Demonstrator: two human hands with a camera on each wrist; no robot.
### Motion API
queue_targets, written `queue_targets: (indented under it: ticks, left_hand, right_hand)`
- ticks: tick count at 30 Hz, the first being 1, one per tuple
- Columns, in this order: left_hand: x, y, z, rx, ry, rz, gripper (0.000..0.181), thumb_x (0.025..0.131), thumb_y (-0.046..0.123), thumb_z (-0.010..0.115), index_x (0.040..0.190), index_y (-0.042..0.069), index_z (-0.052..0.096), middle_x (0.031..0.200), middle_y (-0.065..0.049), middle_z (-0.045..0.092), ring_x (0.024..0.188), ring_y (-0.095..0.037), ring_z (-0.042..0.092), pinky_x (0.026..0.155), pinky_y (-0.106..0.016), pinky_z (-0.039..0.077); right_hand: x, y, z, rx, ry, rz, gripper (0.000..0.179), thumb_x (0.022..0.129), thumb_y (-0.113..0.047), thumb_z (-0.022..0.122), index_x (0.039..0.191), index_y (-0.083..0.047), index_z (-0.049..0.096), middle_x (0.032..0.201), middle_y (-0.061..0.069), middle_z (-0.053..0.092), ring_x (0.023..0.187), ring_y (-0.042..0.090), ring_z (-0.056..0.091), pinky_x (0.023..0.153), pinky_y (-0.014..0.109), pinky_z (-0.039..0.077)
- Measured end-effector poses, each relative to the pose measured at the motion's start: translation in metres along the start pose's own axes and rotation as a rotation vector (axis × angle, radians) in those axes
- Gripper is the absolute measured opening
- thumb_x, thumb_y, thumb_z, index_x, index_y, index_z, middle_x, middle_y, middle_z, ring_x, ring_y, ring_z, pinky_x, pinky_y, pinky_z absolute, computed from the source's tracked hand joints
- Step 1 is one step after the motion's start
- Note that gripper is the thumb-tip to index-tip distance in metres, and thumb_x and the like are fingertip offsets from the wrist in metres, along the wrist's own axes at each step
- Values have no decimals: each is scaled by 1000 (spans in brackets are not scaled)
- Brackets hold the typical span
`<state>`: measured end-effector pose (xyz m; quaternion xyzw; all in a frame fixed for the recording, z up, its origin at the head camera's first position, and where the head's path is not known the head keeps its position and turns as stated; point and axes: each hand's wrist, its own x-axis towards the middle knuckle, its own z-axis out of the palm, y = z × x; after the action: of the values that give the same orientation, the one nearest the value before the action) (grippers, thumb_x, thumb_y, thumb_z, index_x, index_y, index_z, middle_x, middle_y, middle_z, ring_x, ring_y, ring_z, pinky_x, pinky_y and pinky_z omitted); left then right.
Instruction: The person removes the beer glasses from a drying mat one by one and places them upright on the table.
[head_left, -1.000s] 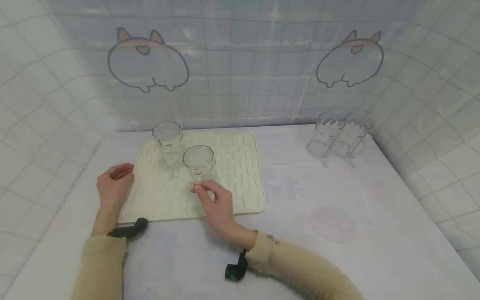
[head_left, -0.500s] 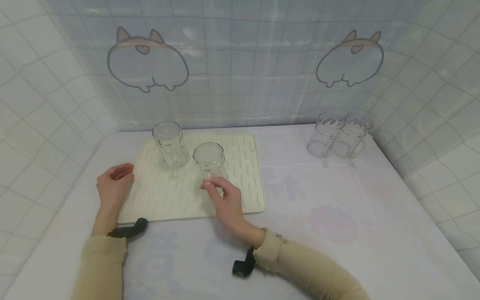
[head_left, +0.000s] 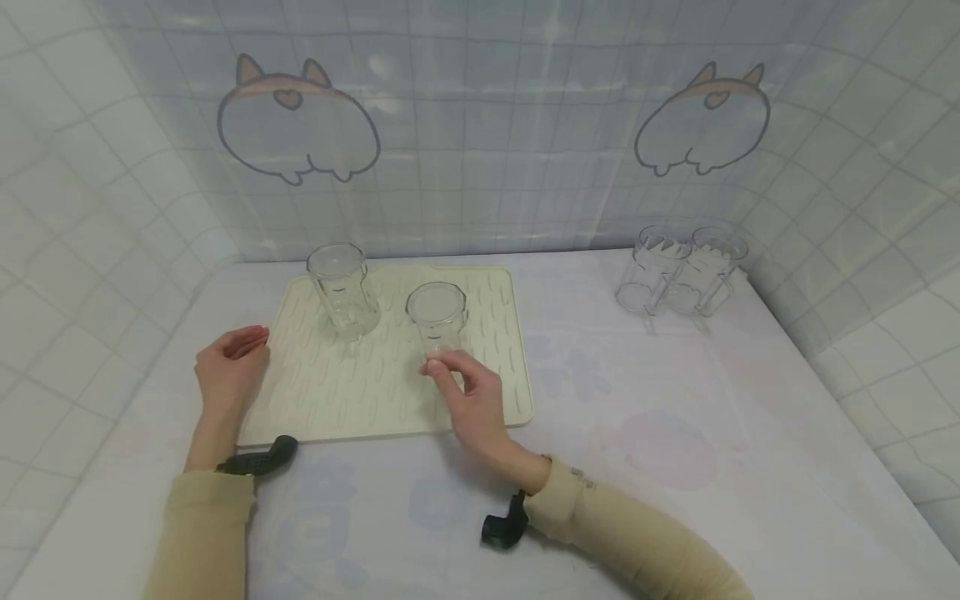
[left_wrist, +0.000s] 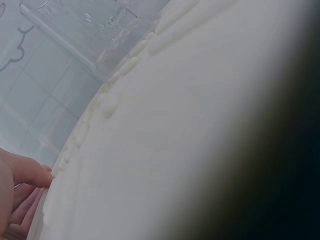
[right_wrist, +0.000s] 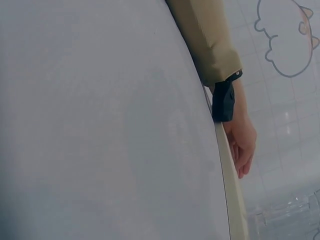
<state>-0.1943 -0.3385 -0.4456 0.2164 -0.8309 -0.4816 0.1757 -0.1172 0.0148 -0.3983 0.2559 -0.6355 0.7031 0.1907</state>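
My right hand [head_left: 472,400] pinches the handle of a clear glass mug [head_left: 437,310] between thumb and fingers. That mug is upright over the middle of a cream ridged mat [head_left: 337,417], its lower part mostly hidden by the hand. Behind it to the left, a second glass mug [head_left: 341,287] stands on the mat. At the mat's left edge rests my left hand [head_left: 231,367], fingers loosely curled. In the left wrist view the fingertips [left_wrist: 42,177] lie right at the mat's edge, and the right wrist view shows the left hand [right_wrist: 242,142] from across the table.
Two more glass mugs [head_left: 652,271] stand side by side at the table's back right. A white patterned cloth [head_left: 600,467] covers the table. Tile-patterned sheeting [head_left: 495,125] with cartoon animal drawings rises behind and at both sides.
My right hand and the pinched mug have moved to the right across the mat, away from the second mug. My left hand has stayed in place.
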Motion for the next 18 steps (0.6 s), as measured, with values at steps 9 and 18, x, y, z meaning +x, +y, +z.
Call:
queue_targets:
  ticks: [9,18]
  left_hand:
    - [-1,1,-1,-11,11,11,35,88,18,62,122,11,62,112,2,65,88,6,59,75,-4,45]
    - [-4,2,-1,-41,15,30,34,87,16,62,120,10,63,110,3,66,88,6,60,74,-4,45]
  right_hand:
    - [0,-1,-15,2,9,-3,14,88,8,57,100,6,65,84,23,66,84,31,62,85,28,51]
    - [6,-9,-34,-16,-10,-8,14,88,9,56,100,7,65,83,23,66,82,33,62,87,28,51]
